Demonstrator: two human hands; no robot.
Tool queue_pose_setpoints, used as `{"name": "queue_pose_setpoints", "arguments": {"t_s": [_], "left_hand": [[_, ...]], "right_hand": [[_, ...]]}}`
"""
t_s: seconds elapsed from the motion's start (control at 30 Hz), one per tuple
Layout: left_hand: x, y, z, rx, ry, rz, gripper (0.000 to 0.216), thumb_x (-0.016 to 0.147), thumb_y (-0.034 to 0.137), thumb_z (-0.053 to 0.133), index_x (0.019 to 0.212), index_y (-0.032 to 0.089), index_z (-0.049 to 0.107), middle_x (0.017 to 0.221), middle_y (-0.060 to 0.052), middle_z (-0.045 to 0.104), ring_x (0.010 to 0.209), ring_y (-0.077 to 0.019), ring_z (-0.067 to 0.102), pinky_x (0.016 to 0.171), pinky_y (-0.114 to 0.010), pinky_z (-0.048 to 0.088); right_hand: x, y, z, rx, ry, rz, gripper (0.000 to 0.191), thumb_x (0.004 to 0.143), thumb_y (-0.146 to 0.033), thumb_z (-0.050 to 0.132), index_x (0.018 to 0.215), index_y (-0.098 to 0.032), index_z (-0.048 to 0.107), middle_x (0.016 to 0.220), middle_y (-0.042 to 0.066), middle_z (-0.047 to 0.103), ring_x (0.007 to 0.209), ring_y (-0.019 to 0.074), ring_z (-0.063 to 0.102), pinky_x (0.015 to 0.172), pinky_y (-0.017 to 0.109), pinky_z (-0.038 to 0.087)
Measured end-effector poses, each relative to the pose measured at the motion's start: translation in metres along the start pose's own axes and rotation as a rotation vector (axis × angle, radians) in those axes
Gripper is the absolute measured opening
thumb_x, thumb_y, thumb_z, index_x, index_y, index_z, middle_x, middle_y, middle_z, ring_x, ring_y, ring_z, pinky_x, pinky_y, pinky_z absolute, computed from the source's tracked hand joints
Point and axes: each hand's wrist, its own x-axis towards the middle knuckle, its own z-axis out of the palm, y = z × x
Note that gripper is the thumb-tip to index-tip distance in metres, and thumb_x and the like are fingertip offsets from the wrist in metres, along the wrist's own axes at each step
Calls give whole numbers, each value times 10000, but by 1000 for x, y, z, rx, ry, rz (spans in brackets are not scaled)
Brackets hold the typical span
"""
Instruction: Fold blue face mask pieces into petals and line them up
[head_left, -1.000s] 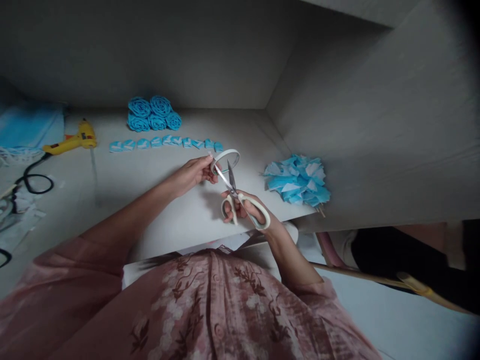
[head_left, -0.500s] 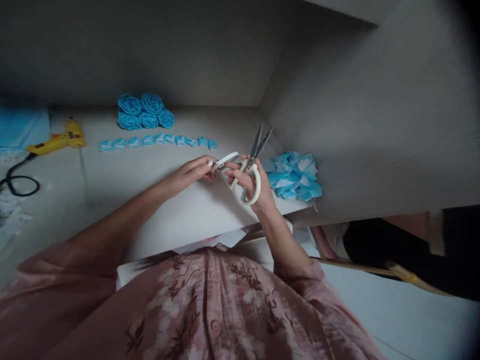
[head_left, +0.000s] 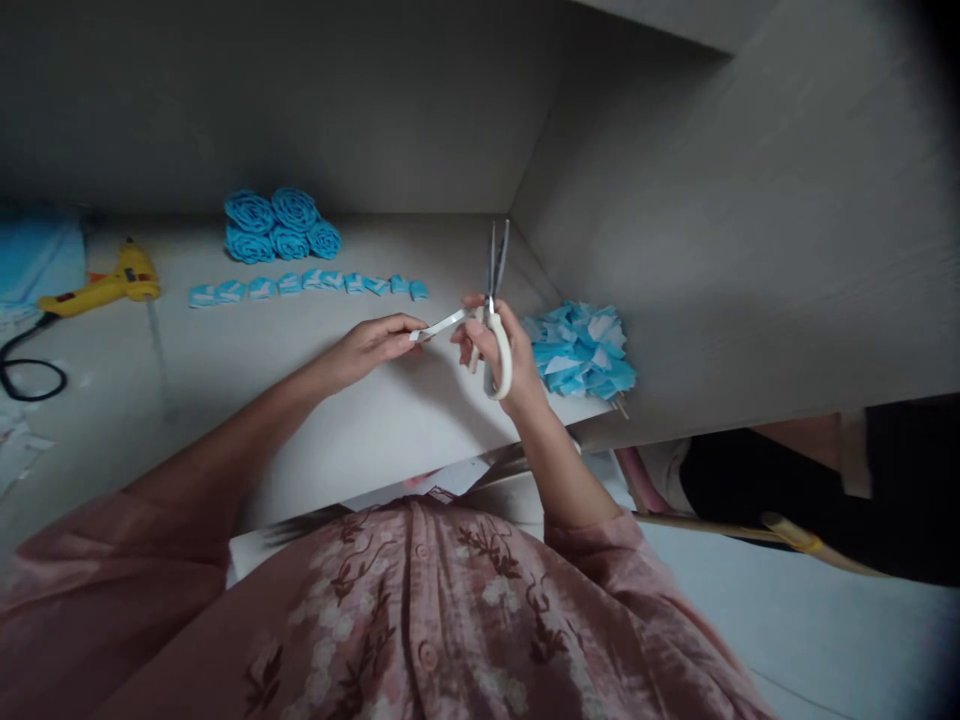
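My left hand [head_left: 386, 340] pinches one end of a narrow white strip [head_left: 445, 324], which looks like tape or ribbon. The strip runs across to the fingers of my right hand [head_left: 510, 350]. That hand also grips a pair of scissors [head_left: 495, 310] with cream handles, blades pointing away from me and slightly apart. Just right of it lies a bunch of blue and white crumpled paper pieces [head_left: 585, 348] with thin sticks at its lower end. Whether my right fingers pinch the strip or only touch it, I cannot tell.
Rolled blue paper roses [head_left: 274, 225] are stacked at the back, with a row of small blue and white pieces [head_left: 307, 283] before them. A yellow glue gun [head_left: 112, 280] with a black cord lies left, near blue sheets [head_left: 37, 255]. A wall [head_left: 712, 220] bounds the right side.
The scissors have turned more upright and their blades have come closer together. The white strip, curved in a loop before, now stretches straighter between my hands.
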Motion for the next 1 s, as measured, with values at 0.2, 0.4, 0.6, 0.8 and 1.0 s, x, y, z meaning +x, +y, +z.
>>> {"name": "queue_pose_setpoints", "arguments": {"t_s": [0.2, 0.4, 0.6, 0.8, 1.0], "left_hand": [[5, -3, -6, -238, 96, -13, 593, 852, 710, 756, 1095, 170, 767, 1148, -120, 746, 980, -220, 682, 964, -388, 519], [4, -1, -5, -234, 87, -20, 585, 849, 706, 764, 1102, 179, 769, 1126, -106, 745, 1047, -241, 690, 987, -391, 519], [0, 5, -1, -61, 28, 2, 481, 879, 581, 756, 1139, 176, 735, 1183, -107, 735, 1093, -242, 676, 1015, -399, 517], [0, 7, 3, -102, 3, -12, 430, 805, 508, 823, 1059, 187, 690, 1194, -98, 679, 1066, -228, 664, 1018, -424, 525], [1, 4, 5, -66, -16, 29, 349, 809, 476, 816, 978, 188, 716, 1110, -75, 653, 1007, -208, 652, 942, -375, 530]], "right_hand": [[-27, -10, -26, 49, -375, 226, 753, 817, -748, 795, 1277, -166, 665, 841, -1, 664, 678, 124, 646, 621, 277, 505], [-30, -5, -15, 11, -554, 368, 730, 827, -775, 771, 1201, -150, 725, 917, 32, 700, 731, 125, 682, 665, 265, 482], [-19, 0, -4, 57, -549, 362, 677, 874, -748, 745, 1210, -161, 733, 927, 41, 731, 737, 121, 700, 645, 252, 470], [-16, -2, -4, 129, -566, 403, 732, 805, -792, 776, 1132, -139, 727, 822, 0, 681, 648, 124, 693, 604, 260, 543], [-19, 2, -8, 208, -578, 367, 636, 904, -710, 727, 1141, -120, 726, 678, -35, 604, 523, 99, 567, 456, 235, 420]]}}
